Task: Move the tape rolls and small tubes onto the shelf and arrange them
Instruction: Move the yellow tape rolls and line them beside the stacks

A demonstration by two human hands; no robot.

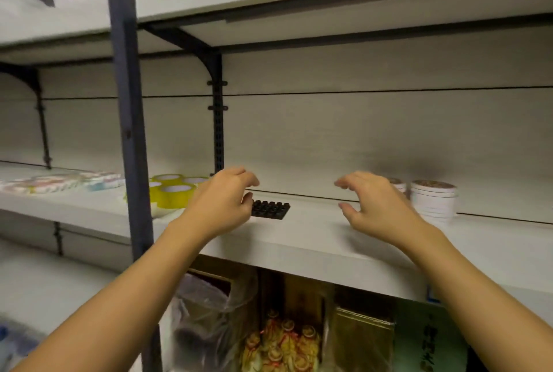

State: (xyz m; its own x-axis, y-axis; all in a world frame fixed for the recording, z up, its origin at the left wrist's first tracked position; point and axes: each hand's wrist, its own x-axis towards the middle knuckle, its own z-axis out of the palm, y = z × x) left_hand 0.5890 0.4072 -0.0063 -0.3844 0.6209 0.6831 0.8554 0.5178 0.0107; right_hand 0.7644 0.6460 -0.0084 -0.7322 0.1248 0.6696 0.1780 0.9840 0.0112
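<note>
The bare stretch of shelf (314, 222) between the black studded pad (270, 209) and the white tubs (434, 198) lies free. Yellow tape rolls (172, 192) and a dark upright post (128, 132) crowd the left side.

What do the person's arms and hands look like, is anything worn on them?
Both forearms are bare up to the picture's edge: no sleeves show. The left hand and right hand wear no gloves, and no rings, watch or bracelets are visible. The picture is slightly blurred, so fine details cannot be told.
</note>
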